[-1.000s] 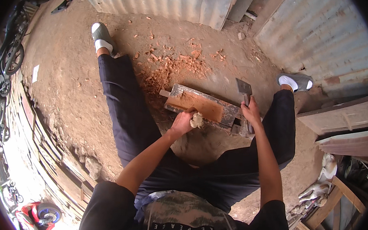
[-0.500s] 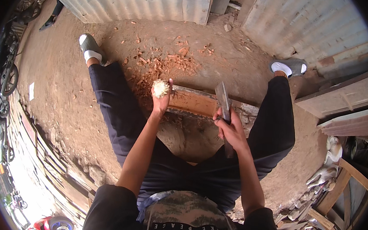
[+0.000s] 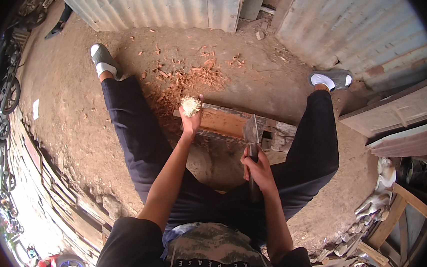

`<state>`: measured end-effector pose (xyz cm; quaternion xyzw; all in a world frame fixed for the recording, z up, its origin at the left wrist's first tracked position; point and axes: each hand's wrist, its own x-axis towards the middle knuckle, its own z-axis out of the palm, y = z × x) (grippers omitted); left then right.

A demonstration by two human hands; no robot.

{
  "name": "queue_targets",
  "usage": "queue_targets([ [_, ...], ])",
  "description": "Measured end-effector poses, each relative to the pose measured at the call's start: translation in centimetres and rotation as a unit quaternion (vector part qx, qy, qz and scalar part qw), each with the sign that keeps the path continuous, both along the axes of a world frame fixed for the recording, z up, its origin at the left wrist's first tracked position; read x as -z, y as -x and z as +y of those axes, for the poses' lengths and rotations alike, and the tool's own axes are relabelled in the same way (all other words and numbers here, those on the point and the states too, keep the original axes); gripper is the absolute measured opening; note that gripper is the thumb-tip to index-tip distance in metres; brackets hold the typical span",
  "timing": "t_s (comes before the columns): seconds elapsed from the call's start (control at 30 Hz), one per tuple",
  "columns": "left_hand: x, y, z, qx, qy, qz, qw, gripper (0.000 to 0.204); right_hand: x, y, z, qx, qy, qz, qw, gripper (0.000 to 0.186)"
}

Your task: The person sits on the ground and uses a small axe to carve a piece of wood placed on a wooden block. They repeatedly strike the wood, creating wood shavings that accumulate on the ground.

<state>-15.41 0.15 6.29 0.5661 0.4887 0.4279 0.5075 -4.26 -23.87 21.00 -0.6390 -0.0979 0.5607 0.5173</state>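
My left hand (image 3: 191, 124) is closed round a pale piece of wood (image 3: 191, 106), its frayed, fibrous end pointing up. It sits over the left end of a low wooden bench (image 3: 227, 123) between my legs. In my right hand (image 3: 260, 173) is a machete (image 3: 252, 131) with a broad grey blade and a dark handle, the fingers wrapped round it. The blade points away from me above the bench's right part, apart from the pale wood. Whatever lies under my left fist is hidden.
Reddish wood chips (image 3: 200, 76) are scattered on the dirt floor beyond the bench. Corrugated metal sheets (image 3: 148, 3) stand at the back. Wooden panels (image 3: 396, 110), a dog (image 3: 372, 204) and scrap timber (image 3: 394, 223) are on the right; motorbikes (image 3: 10, 95) line the left.
My right hand has moved left and closer to me, and the machete's blade now shows its broad side. My left hand has shifted slightly right with the pale wood still in it.
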Motion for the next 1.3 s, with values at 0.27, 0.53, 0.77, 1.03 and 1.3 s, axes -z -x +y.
queue_targets([
  [0.27,0.9,-1.1,-2.3,-0.019,-0.071,0.017,0.997,0.029,-4.5,-0.4,2.0,-0.034,-0.019,-0.103,0.994,0.02],
  [0.53,5.5,-0.6,-3.7,-0.087,-0.071,0.002,0.994,0.026,-6.3,3.9,6.8,-0.084,-0.135,-0.239,0.958,0.026],
  [0.77,5.1,3.7,-5.0,-0.06,0.043,-0.022,0.997,0.025,-5.0,8.1,8.3,-0.122,-0.125,-0.259,0.95,0.043],
  [1.03,4.5,6.0,-6.2,-0.04,0.085,-0.024,0.995,0.024,-3.8,9.3,11.5,-0.064,-0.233,-0.355,0.903,0.053],
  [1.3,4.8,7.2,-6.6,-0.023,0.1,-0.019,0.995,0.022,3.2,12.4,13.3,-0.092,-0.149,-0.281,0.943,0.051],
])
